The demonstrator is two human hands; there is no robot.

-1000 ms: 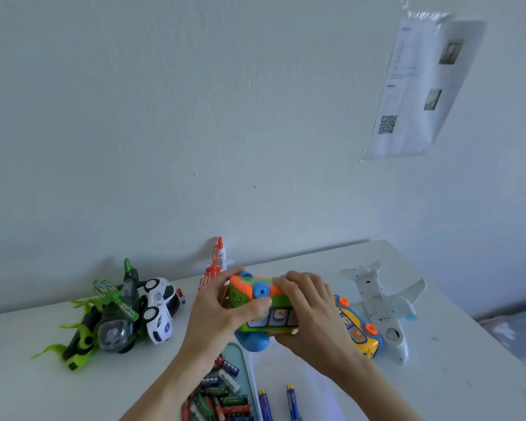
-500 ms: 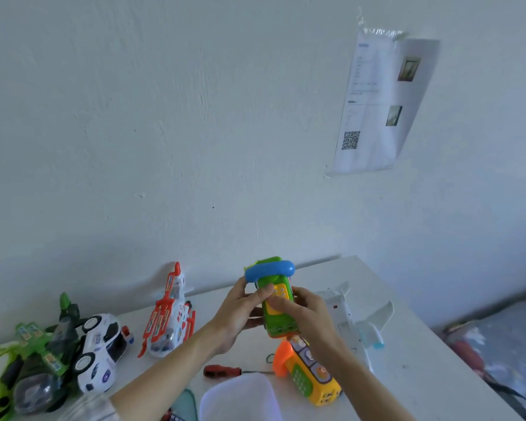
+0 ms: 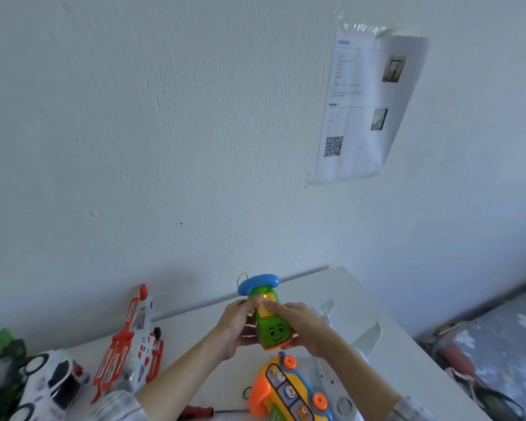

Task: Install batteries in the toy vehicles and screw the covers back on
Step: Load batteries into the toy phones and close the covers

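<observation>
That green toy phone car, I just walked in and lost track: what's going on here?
A person holds the green toy phone car up over the white table in both hands, left hand and right hand gripping its sides, thumbs on its yellow keys. The yellow toy bus, red screwdriver and other toys lie untouched.

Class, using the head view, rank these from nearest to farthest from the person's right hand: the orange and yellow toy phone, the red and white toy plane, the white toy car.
From the right hand:
1. Orange and yellow toy phone, just below the hand, near the front edge.
2. Red and white toy plane, to the left, by the wall.
3. White toy car, far left, beyond the plane.
</observation>
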